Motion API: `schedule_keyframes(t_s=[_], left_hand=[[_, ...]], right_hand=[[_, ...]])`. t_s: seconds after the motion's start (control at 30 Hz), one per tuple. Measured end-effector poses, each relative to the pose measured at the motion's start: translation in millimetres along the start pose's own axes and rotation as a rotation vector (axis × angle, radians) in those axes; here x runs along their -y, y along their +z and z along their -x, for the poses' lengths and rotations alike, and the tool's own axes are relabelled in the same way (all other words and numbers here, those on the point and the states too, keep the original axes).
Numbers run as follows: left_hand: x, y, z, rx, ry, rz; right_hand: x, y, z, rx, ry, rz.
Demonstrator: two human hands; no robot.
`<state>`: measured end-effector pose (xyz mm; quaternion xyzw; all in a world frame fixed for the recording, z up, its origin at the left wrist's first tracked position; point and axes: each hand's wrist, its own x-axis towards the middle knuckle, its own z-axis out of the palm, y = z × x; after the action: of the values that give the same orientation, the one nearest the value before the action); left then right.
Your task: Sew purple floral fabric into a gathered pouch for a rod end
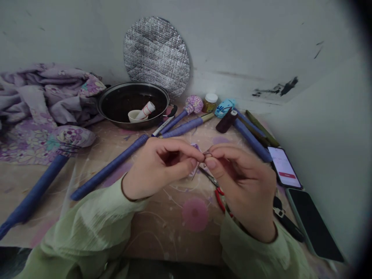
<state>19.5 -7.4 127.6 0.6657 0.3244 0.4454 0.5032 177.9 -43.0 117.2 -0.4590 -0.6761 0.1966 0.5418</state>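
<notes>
My left hand (162, 166) and my right hand (247, 186) meet above the middle of the table, each closed in a pinch of thumb and forefinger. Between the fingertips runs a thin dark thread (208, 155), bent into a small loop. Behind the fingers a bit of lilac patterned cloth (195, 146) shows in part, mostly hidden by my left hand. Scissors with red handles (220, 200) lie under my right hand, which covers part of them. A spool of dark thread (226, 122) rests farther back.
Blue-wrapped sticks (110, 166) lie across the table (151, 240). At back left are floral cloth (49, 97) and a black pan (116, 124) holding a small white cup (135, 116). A jar (210, 102) stands near the wall. Two phones (285, 166) and a box cutter (290, 224) lie right.
</notes>
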Motion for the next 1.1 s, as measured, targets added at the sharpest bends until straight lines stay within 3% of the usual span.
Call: schedule_keyframes(t_s=[0.4,0.67,0.83,1.0,1.1], left_hand=[[3,1.6,0,-0.019,0.008,-0.01],[-1,4.1,3,-0.018,0.007,-0.048],[-6,1.3,0,0.107,-0.023,-0.113],[2,-0.7,1,0.004,0.002,-0.064],[5,1.6,3,0.021,-0.009,0.0]], right_hand=[[1,-1,1,0.003,0.01,-0.023],[-3,5,3,-0.133,0.126,-0.323],[-6,-1,2,-0.073,0.254,-0.513],[-4,-4,0,-0.026,0.346,-0.625],[-4,-3,-1,0.0,0.38,-0.634]])
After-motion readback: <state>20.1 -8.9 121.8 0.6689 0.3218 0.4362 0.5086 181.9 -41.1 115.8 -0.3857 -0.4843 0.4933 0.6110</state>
